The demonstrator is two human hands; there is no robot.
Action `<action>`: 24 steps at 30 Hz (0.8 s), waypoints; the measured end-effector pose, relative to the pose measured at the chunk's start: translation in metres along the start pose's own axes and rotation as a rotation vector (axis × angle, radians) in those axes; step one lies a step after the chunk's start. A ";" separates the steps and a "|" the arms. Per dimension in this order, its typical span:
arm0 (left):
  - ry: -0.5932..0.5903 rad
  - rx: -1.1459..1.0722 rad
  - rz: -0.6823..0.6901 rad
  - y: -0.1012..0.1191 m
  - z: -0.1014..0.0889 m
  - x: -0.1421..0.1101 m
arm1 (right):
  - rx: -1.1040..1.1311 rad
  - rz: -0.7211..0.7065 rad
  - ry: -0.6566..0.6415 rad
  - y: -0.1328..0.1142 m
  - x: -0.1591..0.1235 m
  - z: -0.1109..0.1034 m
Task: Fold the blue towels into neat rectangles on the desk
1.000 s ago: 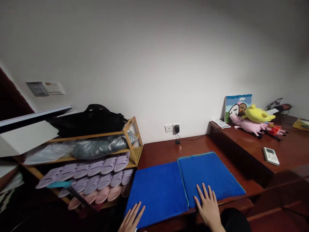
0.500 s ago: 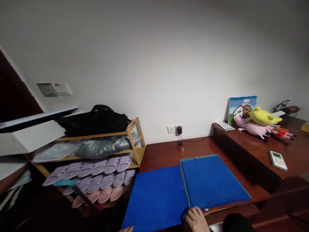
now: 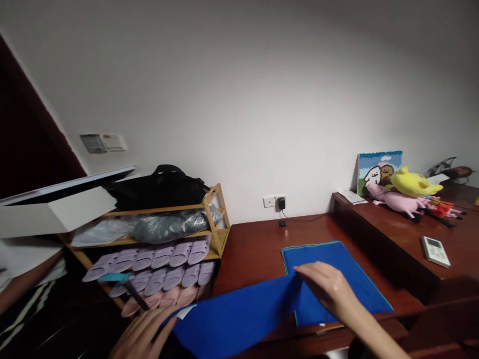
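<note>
A blue cloth (image 3: 239, 314) is lifted off the desk, its upper edge stretched between my two hands. My left hand (image 3: 147, 331) grips its left corner, beside a small white tag (image 3: 186, 311). My right hand (image 3: 331, 289) pinches the right corner between thumb and fingers. Under and beyond my right hand, a second blue cloth (image 3: 354, 279) with a green edge lies flat on the reddish-brown desk (image 3: 247, 249); my hand and the raised cloth cover part of it.
At left stands a wooden rack (image 3: 217, 239) with purple and pink slippers (image 3: 179, 253), wrapped bundles and a black bag (image 3: 160, 188). A raised desk section on the right bears plush toys (image 3: 398, 202), a picture and a white remote (image 3: 436, 252). Someone sits at far left.
Both hands have raised the near blue cloth from the desk, pulling its edge up and tilting it. My left hand has come further into view; the right has moved up. The second cloth stays put.
</note>
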State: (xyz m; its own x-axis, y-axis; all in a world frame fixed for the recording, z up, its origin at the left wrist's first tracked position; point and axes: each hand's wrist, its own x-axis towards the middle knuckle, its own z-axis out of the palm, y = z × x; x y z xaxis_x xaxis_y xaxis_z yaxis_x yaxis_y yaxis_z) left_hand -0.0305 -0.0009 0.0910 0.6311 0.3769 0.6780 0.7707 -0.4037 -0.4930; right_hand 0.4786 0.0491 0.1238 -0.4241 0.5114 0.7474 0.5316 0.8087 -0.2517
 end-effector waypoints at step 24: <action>-0.050 -0.767 -0.248 0.089 0.138 0.345 | -0.187 0.536 0.175 0.187 0.010 -0.185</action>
State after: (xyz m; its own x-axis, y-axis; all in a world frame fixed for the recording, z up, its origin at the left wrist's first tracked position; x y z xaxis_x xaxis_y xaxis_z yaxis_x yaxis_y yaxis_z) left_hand 0.2676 0.2076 0.2056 0.4667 0.5606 0.6841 0.6256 -0.7560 0.1927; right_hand 0.7090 0.1521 0.1979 0.0584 0.7660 0.6402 0.7648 0.3778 -0.5218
